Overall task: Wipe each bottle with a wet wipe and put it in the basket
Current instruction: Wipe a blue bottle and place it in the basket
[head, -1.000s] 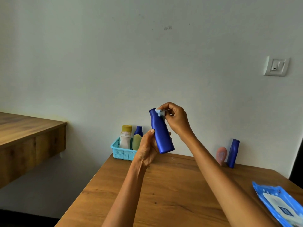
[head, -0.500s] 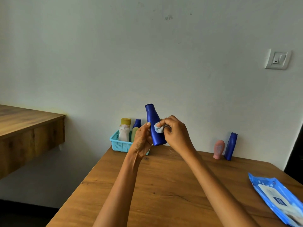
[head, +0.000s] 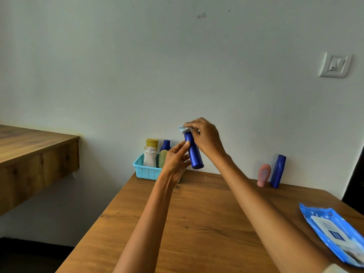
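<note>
Right hand (head: 206,137) pinching the wet wipe (head: 182,129) onto the cap end of the blue bottle (head: 193,154), fingers curled tight there, probably scrubbing the top. Below them, the left hand (head: 175,162) wraps the body to steady it, thumb up the side, bottle held in the air. Half a second back the wipe sat mid-body; now it has climbed to the tip. Behind the left fingers, the turquoise basket (head: 144,171) already holds bottles; right of them, a pink bottle (head: 264,177) and another blue one (head: 277,171) wait.
</note>
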A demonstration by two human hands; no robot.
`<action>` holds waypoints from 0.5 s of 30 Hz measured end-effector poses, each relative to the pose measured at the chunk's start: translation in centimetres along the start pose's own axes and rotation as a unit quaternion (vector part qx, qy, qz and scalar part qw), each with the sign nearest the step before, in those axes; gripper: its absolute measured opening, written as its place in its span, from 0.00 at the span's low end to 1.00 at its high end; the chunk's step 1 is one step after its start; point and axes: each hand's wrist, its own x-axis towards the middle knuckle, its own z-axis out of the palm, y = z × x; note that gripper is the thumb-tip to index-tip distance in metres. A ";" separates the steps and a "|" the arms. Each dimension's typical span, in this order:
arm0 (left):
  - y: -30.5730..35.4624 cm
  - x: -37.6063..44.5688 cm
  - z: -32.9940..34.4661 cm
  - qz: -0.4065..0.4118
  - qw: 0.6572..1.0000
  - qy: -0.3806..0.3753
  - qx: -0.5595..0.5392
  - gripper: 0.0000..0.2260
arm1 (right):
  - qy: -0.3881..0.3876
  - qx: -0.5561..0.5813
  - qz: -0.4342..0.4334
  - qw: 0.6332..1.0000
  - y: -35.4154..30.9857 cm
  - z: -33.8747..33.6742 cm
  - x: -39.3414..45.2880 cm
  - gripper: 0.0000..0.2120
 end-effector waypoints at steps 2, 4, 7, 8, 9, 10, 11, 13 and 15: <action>0.0 0.1 -0.2 -0.008 0.999 0.005 -0.031 0.14 | -0.012 -0.004 -0.012 1.000 0.1 1.0 -1.7 0.14; -0.4 0.1 -0.5 -0.023 0.998 0.030 -0.050 0.08 | -0.010 -0.011 -0.018 1.000 0.3 1.7 -3.7 0.14; -1.4 -0.1 -0.7 -0.054 0.993 0.067 -0.077 0.15 | -0.015 0.005 0.018 1.000 1.0 1.8 -5.3 0.14; -1.7 -0.2 -0.6 -0.065 0.992 0.073 -0.083 0.19 | -0.020 0.015 0.031 0.999 1.2 1.6 -5.4 0.13; -1.8 -0.2 -0.5 -0.076 0.991 0.076 -0.085 0.22 | -0.025 0.020 0.040 0.999 1.4 1.4 -5.4 0.12; -1.9 -0.2 -0.4 -0.085 0.990 0.077 -0.087 0.24 | -0.025 0.021 0.043 0.999 1.6 1.3 -5.2 0.12; -1.8 -0.2 -0.1 -0.094 0.989 0.070 -0.092 0.27 | -0.019 0.024 0.044 0.999 1.7 1.1 -4.8 0.11; -1.4 -0.2 0.3 -0.108 0.988 0.057 -0.098 0.30 | -0.011 0.040 0.046 0.998 1.9 0.7 -3.8 0.13; -1.0 -0.1 0.3 -0.123 0.986 0.045 -0.103 0.30 | -0.030 0.065 0.049 0.996 1.9 0.4 -3.1 0.15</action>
